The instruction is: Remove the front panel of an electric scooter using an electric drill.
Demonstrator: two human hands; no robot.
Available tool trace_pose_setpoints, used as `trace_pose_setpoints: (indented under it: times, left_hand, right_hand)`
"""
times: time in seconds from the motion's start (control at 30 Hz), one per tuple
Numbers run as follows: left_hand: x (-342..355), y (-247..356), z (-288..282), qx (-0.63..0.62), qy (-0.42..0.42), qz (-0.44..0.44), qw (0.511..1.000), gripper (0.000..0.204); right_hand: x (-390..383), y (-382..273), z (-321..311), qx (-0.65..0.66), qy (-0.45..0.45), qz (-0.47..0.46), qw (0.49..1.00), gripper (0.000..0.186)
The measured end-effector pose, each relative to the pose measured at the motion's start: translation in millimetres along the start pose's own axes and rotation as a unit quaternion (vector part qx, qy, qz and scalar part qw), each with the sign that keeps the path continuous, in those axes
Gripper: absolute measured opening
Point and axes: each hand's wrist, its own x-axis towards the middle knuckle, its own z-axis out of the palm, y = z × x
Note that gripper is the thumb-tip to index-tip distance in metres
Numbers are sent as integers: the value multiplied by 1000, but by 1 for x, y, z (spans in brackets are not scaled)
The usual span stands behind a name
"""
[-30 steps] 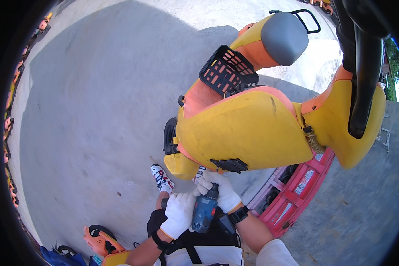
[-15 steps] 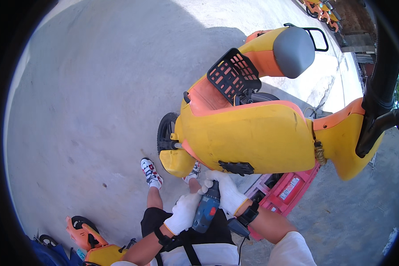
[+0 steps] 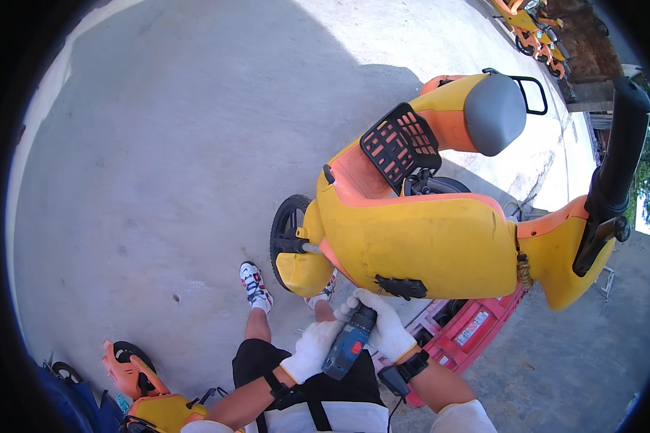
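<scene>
A blue and black cordless drill (image 3: 349, 348) with a red switch lies in front of my body, its chuck end pointing up toward the scooter. My right hand (image 3: 388, 329), in a white knit glove, is closed around the chuck end from the right. From the left, my gloved left hand (image 3: 314, 348) is closed against the drill, its fingers meeting the right hand's at the chuck; the fingertips are partly hidden. Just beyond both hands, a yellow and orange scooter (image 3: 419, 242) leans across the view, with a black pedal-like part (image 3: 401, 287) on its near side.
Under the scooter is a pink-red crate (image 3: 477, 325). A black basket (image 3: 401, 141) and grey seat (image 3: 495, 115) are on its far side; a black handlebar grip (image 3: 621, 137) rises at right. Another scooter (image 3: 155, 408) stands lower left, several more (image 3: 531, 36) far right.
My view has shifted, so the scooter appears slightly lower and farther right. Both hands stay on the drill, which looks slightly more tilted.
</scene>
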Motion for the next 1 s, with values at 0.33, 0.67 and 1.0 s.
trace_pose_setpoints:
  times: [0.33,0.67,1.0]
  left_hand:
    - [9,27,-38,331,132,156,921,16]
    - [11,33,-37,343,127,151,919,10]
    - [7,18,-30,303,101,136,938,15]
  right_hand:
    - [25,18,-28,203,-289,-50,934,17]
    - [21,13,-24,41,-112,-70,990,16]
    - [17,-4,-13,2,-70,-48,996,19]
